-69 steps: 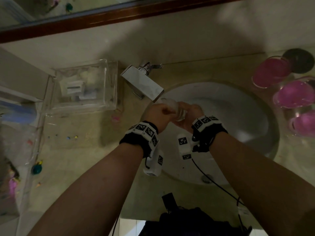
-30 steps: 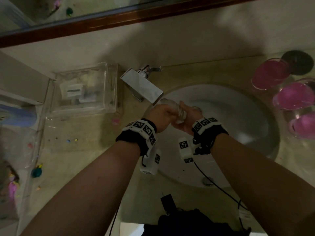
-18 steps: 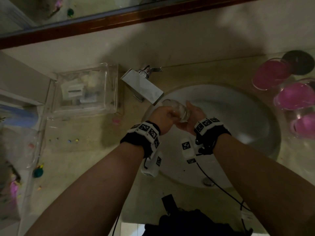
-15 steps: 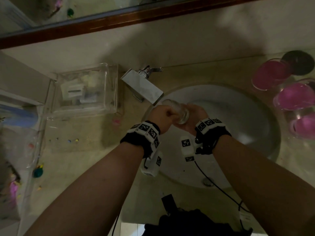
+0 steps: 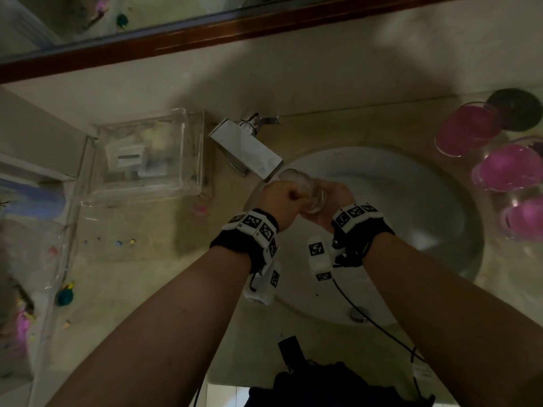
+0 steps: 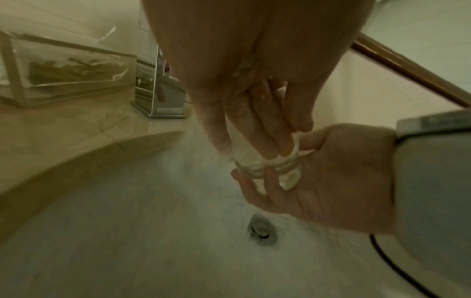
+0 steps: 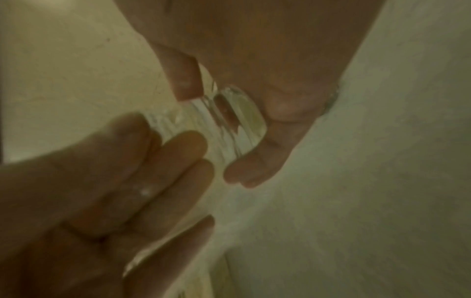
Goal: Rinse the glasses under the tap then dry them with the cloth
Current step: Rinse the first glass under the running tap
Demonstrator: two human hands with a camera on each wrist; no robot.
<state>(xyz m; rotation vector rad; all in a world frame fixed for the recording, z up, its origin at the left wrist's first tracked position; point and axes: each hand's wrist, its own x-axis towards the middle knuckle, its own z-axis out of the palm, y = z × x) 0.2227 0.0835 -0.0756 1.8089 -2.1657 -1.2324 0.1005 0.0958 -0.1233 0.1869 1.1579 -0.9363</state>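
Gripping clear glass (image 5: 305,189), no label

Clear box (image 5: 144,154) on counter (image 5: 141,277), left of sink. Dark round lid (image 5: 517,113) far right. Teal bead (image 5: 64,296) near left edge. Wooden mirror frame (image 5: 205,33) above backsplash.

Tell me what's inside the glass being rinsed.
In the left wrist view, the left hand's fingers reach inside the glass, rubbing its wall. The right hand cups its base. Any water inside can't be made out through the blur.
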